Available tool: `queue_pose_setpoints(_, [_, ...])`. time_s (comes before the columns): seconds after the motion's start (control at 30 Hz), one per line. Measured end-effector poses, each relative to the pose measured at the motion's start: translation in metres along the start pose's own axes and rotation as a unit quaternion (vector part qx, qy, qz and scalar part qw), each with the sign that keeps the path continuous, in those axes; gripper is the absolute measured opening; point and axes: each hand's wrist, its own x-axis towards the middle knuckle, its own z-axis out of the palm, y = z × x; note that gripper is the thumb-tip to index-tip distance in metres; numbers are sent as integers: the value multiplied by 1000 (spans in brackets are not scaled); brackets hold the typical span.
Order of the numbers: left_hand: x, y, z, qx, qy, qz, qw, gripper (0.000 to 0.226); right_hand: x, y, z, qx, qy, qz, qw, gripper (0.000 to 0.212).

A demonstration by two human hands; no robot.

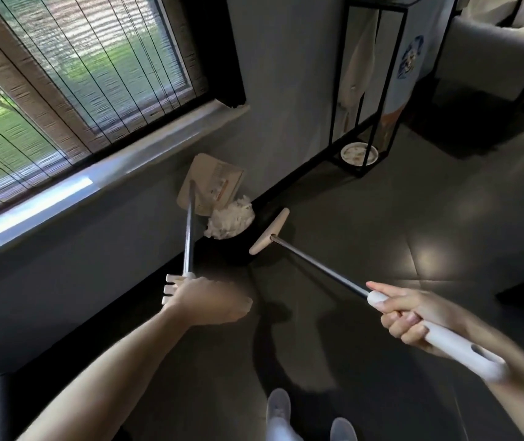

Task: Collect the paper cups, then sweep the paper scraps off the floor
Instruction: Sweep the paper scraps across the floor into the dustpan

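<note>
Paper scraps, white and crumpled, heaped at the foot of the wall below the window, apparently in the mouth of a dark bin whose outline is hard to make out. Dustpan, long-handled, tilted up against the wall just behind the heap; whether its edge touches the heap cannot be told. Broom, its head just right of the heap and seemingly clear of the floor. Left hand curled round the top of the dustpan's shaft; right hand closed round the broom's white grip, forefinger laid along it. No paper cups in view. Step in hand, by judgement: the sweeping, at its tipping-out stage. Next move probably calls for a steeper tilt of the pan, with the broom coaxing any clinging scraps down into the heap without scattering them.
</note>
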Motion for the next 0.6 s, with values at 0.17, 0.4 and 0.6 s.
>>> queue_pose_setpoints(0.17, [20, 29, 37, -109, -227, -3, 968, 63, 10, 6, -4, -7, 6, 13, 1000, 51])
queue_pose_setpoints(0.4, [21, -6, 13, -4, -52, -26, 998, 62, 7, 0, -5, -12, 3, 7, 1000, 48])
queue_pose_setpoints(0.6, [1, -10, -17, -7, 38, -39, 999, 60, -1, -15, -6, -32, -6, 1, 999, 45])
